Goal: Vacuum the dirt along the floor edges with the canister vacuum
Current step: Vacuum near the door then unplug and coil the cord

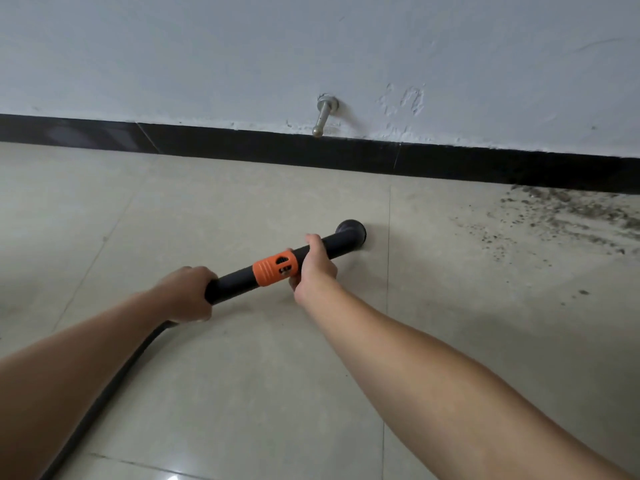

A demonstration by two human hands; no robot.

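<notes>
Your left hand (188,294) wraps wand (233,280) rear end, likely to steer; right hand (313,268) clamps it just past collar (273,268), holding nozzle (351,232) down ahead of grip. Dirt (561,216) lies well right of nozzle, against skirting (311,150). Hose (116,386) trails behind left grip.

Matt black plastic wand (332,249) with a ribbed orange collar (275,267). Glossy beige floor tiles (242,393) at the bottom; rough, chipped white wall (408,98) above, with a dull metal doorstop (323,116).

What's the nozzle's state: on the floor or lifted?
On the floor: nozzle rim meets the tile with no visible gap, short of the dirt.
</notes>
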